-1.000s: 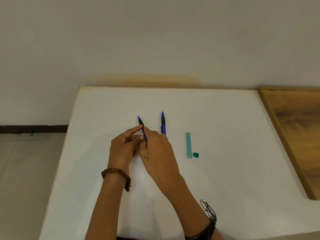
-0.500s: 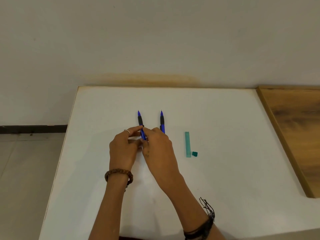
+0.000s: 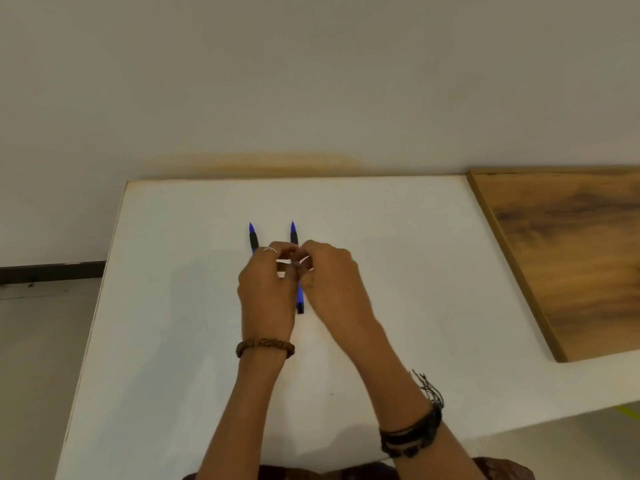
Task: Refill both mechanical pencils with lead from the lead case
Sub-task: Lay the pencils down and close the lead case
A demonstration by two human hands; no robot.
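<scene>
Overhead, looking down on a white table (image 3: 173, 306) set against a pale wall (image 3: 311, 81); a wooden board (image 3: 571, 265) lies along the table's right side. Two blue mechanical pencils with black grips lie on the table, roughly parallel, tips pointing toward the wall. Left pencil (image 3: 253, 238): only tip and grip show, the rest hidden under the left hand (image 3: 266, 292). Right pencil (image 3: 294, 233): tip and grip show beyond the fingers, and its lower barrel and dark end cap reappear in the gap between the two hands, resting on the table. Left hand sits palm down over the left pencil, fingers curled, a ring on one finger, a brown bead bracelet (image 3: 265, 346) on the wrist. Right hand (image 3: 332, 282) sits just beside it, dark cord bands (image 3: 412, 434) on the wrist. Fingertips of both hands meet above the right pencil's barrel, pinched together near a small pale sliver between them. Cannot tell what that sliver is, nor whether either hand actually grips a pencil or merely rests over it. Lead case is not visible; possibly covered by the right hand, cannot confirm. Both forearms come in from the bottom edge, angled inward toward each other. A strip of floor (image 3: 41, 341) with a dark skirting line shows at left.
</scene>
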